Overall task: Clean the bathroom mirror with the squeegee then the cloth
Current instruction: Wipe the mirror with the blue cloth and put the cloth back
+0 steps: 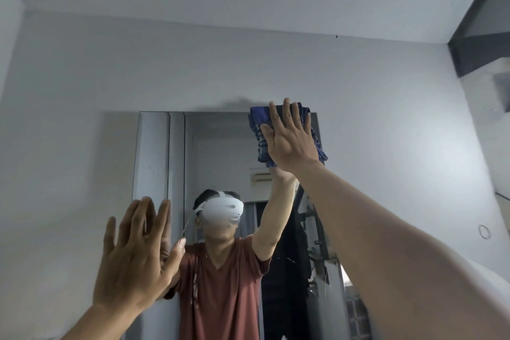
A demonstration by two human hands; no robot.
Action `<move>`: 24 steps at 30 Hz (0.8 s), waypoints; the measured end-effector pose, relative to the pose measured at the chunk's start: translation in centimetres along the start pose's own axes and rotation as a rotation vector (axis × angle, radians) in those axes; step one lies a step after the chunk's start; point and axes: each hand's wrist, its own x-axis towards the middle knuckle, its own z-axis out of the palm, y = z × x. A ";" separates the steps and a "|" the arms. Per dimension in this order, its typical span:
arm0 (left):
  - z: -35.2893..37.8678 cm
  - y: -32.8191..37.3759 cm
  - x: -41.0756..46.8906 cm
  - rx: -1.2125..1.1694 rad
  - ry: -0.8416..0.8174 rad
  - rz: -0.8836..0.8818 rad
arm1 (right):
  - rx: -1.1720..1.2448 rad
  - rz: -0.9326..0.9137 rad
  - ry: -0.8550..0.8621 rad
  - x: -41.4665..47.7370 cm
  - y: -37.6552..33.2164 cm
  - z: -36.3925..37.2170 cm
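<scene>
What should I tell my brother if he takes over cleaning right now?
Right hand: open, flat, pressing the blue cloth against the mirror's top right corner.
Left hand: open, empty, at the mirror's left edge.
Squeegee: not in view.
Done: apparently the squeegee pass, since the cloth is now in use.
Left: wipe the rest of the glass, working down from the top.

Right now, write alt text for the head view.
The right hand presses a blue cloth flat on the top right corner of a wall mirror. The left hand rests open at its left edge.
</scene>
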 end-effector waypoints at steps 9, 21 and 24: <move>-0.2 0.2 -0.1 0.005 0.006 -0.005 | 0.000 0.105 0.029 -0.5 3.1 0.1; -0.2 1.0 -1.1 0.046 -0.012 -0.032 | 0.005 0.258 0.098 -7.0 2.8 2.5; 0.3 0.7 -2.4 0.052 -0.029 -0.007 | 0.027 0.276 0.093 -8.5 2.3 2.6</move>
